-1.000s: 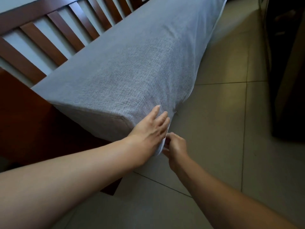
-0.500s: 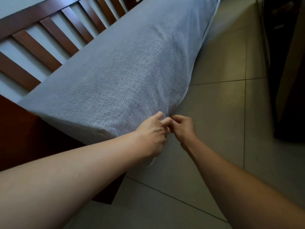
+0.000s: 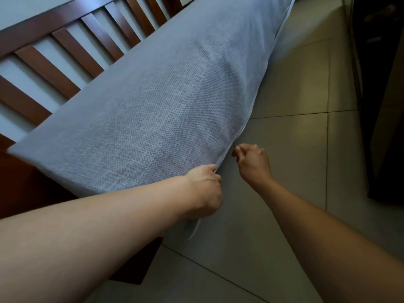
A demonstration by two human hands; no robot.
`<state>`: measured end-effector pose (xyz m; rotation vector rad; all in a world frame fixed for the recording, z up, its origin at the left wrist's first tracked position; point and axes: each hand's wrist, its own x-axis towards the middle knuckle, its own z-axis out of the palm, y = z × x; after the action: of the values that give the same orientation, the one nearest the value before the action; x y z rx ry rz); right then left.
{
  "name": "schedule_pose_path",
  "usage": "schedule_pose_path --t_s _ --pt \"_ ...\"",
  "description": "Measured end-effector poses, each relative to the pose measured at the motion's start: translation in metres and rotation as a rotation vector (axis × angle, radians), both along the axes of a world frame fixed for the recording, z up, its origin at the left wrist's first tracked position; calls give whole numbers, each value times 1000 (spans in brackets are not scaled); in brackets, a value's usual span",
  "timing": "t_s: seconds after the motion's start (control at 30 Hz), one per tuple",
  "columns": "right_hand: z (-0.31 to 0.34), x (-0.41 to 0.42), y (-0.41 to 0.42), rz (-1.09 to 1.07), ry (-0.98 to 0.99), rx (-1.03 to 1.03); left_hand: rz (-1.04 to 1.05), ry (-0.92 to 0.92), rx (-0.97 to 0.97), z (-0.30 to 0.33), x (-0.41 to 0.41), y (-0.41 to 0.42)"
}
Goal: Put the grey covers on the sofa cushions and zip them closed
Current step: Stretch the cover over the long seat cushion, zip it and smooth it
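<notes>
Sofa frame (image 3: 54, 62) sits up-left of our left hand (image 3: 205, 189), which bunches the soft grey cover (image 3: 153, 110) at its corner. Just right, our right hand (image 3: 251, 162) pinches the zipper pull (image 3: 235, 145). Fabric's floppy, so we'd grip near the seam.

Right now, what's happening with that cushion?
A person is zipping a grey cover on a long sofa cushion lying on a wooden slatted sofa frame. The left hand grips the cover's near corner, while the right hand pinches the zipper pull at the cushion's front edge. Whether the seam beyond the pull is closed cannot be told.
</notes>
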<state>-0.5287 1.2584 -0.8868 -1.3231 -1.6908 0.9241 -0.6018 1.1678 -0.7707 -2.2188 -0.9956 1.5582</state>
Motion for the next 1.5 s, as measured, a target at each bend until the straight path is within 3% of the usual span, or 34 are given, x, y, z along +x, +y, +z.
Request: schedule_pose_path --t_s 0.13,0.27,0.4,0.47,0.8,0.97,1.13,1.23,1.33,1.5 --pt "6 4 26 -47 -11 -17 -92 131 -57 -5 5 16" --pt "7 -2 38 -37 1 -38 49 -19 147 -3 4 47" --pt "4 0 46 -23 -136 92 -122 138 115 5 18 81" --pt "4 3 56 -90 -198 136 -149 110 115 3 17 88" --pt "24 4 137 -322 -173 -180 -110 115 -2 1 21 91" --pt "24 5 141 -170 -40 -164 -94 64 18 8 19 124" --pt "24 16 146 -114 -133 -119 -5 78 102 18 22 178" --pt "25 13 150 -202 -238 -43 97 17 148 21 17 203" --pt "25 6 160 -320 -318 20 26 133 89 20 21 210" --pt "32 -4 192 -471 -239 -100 -25 160 -2 21 20 217"
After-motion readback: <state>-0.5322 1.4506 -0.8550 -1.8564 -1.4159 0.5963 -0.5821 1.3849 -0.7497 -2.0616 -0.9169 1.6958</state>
